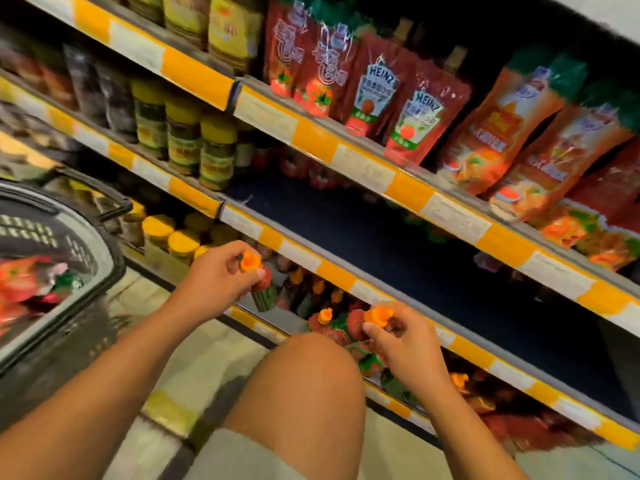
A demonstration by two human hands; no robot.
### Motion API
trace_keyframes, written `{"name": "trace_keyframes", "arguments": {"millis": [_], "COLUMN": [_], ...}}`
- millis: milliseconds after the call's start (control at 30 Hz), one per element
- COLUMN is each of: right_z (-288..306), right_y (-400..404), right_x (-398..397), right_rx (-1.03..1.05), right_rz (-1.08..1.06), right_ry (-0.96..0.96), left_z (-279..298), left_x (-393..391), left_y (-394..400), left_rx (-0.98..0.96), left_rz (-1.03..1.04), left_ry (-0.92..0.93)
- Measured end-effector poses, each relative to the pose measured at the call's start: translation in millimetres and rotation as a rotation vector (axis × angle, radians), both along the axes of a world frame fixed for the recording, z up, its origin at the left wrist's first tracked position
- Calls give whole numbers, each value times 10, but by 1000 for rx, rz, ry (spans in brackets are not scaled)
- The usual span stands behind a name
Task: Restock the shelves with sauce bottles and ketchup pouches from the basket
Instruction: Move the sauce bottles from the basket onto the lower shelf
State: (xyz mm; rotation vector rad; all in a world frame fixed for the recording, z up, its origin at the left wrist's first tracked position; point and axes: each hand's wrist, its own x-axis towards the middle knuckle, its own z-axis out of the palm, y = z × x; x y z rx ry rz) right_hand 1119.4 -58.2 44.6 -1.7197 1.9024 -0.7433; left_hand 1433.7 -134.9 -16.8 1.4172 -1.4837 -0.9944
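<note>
Both hands work low at the bottom shelf, each pinched around the neck of a sauce bottle just under its orange cap. Right hand (403,344) grips 1 bottle (360,329) that sits among other orange-capped bottles at the shelf's front edge, probably so it can be steered upright into the row. Left hand (221,275) holds a second bottle (259,278) by the neck, hanging in front of the same shelf; that grip leaves the body free to slide between neighbours. A bare knee (304,375) juts up between the forearms, which suggests a crouch to reach this level.

To the left, beside the left forearm, the basket (86,289) rests with red and green packs still inside, so stock remains to be shelved.

Further up, the middle shelf (346,216) is dark and largely bare on its right part, with yellow-lidded jars (216,150) at its left. Beyond that, the upper shelf carries ketchup pouches (412,116) standing upright, faces outward for shoppers.
</note>
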Motion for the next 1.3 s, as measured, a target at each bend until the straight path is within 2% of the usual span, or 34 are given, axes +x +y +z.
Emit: {"name": "trace_keyframes", "arguments": {"millis": [233,467,733,1000,1300], "right_z": [-772,-1312,-1609,-1718,-1825], "right_y": [-544,-902,-1158,-1409,-1506], "right_x": [204,269,304,424,472], "right_rx": [103,197,184,225,254], "right_rz": [64,83,115,177,172], "right_ry": [13,45,185,533,659], "left_z": [-721,-1155,-1495,-1640,-1693], "left_x": [-173,-541,-822,-909,-1001], "left_y": [-195,-552,-800,-901,-897], "left_rx": [75,157,206,261,257], "left_rz": [4,-59,-110,-143,-168], "left_ry": [-30,-99,-235,-336,-365]}}
